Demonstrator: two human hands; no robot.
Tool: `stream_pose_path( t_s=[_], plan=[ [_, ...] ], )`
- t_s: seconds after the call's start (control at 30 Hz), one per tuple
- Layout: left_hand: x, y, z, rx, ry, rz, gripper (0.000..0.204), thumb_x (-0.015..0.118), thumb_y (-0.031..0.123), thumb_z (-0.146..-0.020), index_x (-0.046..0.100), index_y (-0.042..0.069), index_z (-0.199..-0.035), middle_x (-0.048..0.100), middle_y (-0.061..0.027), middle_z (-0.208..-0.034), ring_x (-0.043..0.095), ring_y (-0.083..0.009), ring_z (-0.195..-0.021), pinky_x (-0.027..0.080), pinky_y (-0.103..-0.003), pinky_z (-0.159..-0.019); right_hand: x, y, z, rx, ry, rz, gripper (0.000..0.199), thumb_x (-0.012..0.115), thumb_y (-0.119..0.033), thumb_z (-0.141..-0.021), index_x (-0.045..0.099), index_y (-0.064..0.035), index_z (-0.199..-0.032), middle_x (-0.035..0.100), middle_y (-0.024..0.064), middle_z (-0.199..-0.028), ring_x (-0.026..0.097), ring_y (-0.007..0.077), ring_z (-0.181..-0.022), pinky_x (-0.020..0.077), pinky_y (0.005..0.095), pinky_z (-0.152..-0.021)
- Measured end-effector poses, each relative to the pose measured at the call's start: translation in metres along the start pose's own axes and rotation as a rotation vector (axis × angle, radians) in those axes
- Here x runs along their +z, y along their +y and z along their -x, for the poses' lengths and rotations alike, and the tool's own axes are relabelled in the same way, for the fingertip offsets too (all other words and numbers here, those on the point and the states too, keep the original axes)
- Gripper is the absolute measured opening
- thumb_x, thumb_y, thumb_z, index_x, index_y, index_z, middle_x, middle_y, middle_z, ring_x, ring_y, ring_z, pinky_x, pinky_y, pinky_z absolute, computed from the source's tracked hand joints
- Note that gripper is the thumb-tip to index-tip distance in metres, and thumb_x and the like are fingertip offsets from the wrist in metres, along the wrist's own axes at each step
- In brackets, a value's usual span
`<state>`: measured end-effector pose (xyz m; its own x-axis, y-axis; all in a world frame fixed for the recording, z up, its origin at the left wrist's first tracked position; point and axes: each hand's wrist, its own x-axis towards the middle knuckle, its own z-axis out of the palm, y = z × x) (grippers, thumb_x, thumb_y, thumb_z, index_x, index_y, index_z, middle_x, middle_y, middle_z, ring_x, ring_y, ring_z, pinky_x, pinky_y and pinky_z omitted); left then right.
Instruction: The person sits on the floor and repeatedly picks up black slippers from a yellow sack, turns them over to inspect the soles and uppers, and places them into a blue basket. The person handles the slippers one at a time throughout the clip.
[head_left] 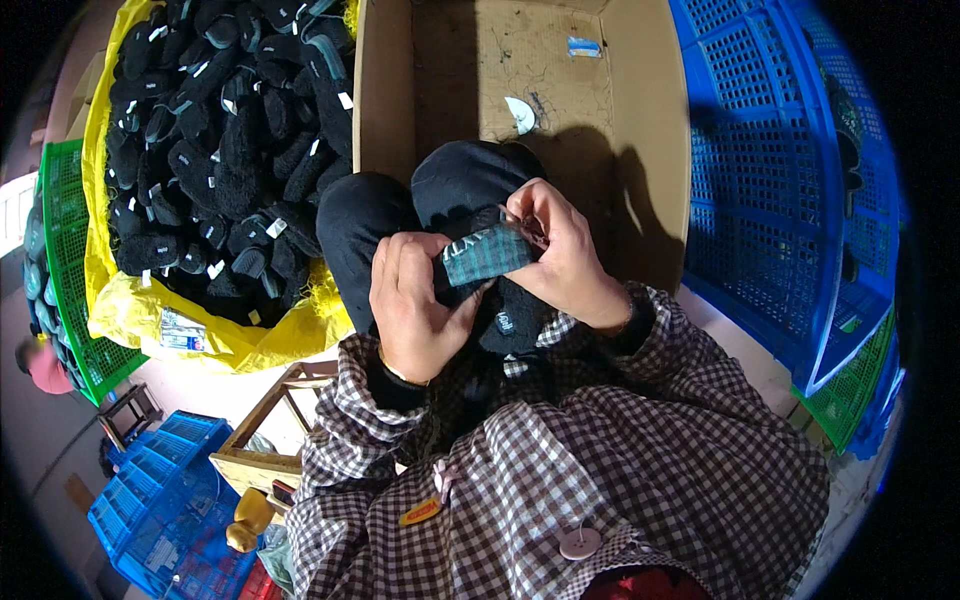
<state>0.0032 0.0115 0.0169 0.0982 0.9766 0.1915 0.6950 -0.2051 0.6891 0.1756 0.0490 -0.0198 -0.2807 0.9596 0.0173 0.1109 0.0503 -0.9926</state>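
Above my lap I hold a fuzzy black slipper with a teal plaid cloth part (487,254). My left hand (412,300) is closed on its left side, the thumb underneath. My right hand (572,262) pinches its upper right edge, where something small and dark red shows between the fingers; its kind I cannot make out. Just below, between my wrists, lies a black fleece toe (508,318) with a small white mark. Whether it belongs to the held slipper is hidden.
To the left a yellow sack (215,325) is heaped with black fuzzy slippers (235,150). Ahead stands an open cardboard box (640,130) with scraps inside. Blue crates (765,180) rise on the right. A wooden stool (255,465) and another blue crate (165,500) are at lower left.
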Motion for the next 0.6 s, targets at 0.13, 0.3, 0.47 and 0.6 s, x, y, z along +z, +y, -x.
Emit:
stream_pose_path(
  t_s=[0.13,0.3,0.47,0.6],
  plan=[
    [0.002,-0.005,-0.015,0.065,0.049,-0.025,0.047,0.077,0.005,-0.056,0.054,0.0,-0.097,0.055,-0.0161,-0.093,0.054,-0.036,-0.088,0.044,-0.04,-0.077,0.009,0.011,-0.009,-0.089,0.147,0.018,0.035,0.077,-0.003,-0.073,0.045,-0.0012,-0.089,0.052,0.006,-0.087,0.054,0.0096,-0.078,0.0486,0.0245,-0.067],
    [0.011,-0.01,-0.03,0.094,0.142,-0.105,0.051,0.076,0.004,-0.056,0.054,-0.001,-0.102,0.055,-0.0169,-0.097,0.053,-0.0365,-0.09,0.045,-0.041,-0.078,0.017,0.015,-0.026,-0.139,0.285,-0.039,0.028,0.073,0.0,-0.077,0.05,-0.0031,-0.092,0.046,-0.0024,-0.083,0.045,0.0037,-0.074,0.0416,0.0194,-0.065],
    [0.012,-0.019,-0.039,0.101,0.167,-0.117,0.049,0.074,0.003,-0.055,0.051,0.001,-0.099,0.052,-0.0145,-0.093,0.053,-0.0351,-0.088,0.045,-0.04,-0.077,0.007,0.004,-0.025,-0.332,0.221,0.413,0.026,0.069,0.0,-0.075,0.049,-0.0017,-0.091,0.054,0.0135,-0.085,0.06,0.0285,-0.069,0.0485,0.0357,-0.058],
    [0.014,-0.037,-0.058,0.038,0.286,-0.217,0.047,0.075,0.008,-0.059,0.052,0.002,-0.1,0.053,-0.0167,-0.093,0.054,-0.0376,-0.09,0.046,-0.042,-0.077,0.007,-0.001,-0.003,-0.344,0.082,0.372,0.022,0.066,0.005,-0.072,0.049,-0.0025,-0.083,0.054,0.0118,-0.075,0.057,0.0288,-0.062,0.0449,0.0349,-0.053]
  ],
)
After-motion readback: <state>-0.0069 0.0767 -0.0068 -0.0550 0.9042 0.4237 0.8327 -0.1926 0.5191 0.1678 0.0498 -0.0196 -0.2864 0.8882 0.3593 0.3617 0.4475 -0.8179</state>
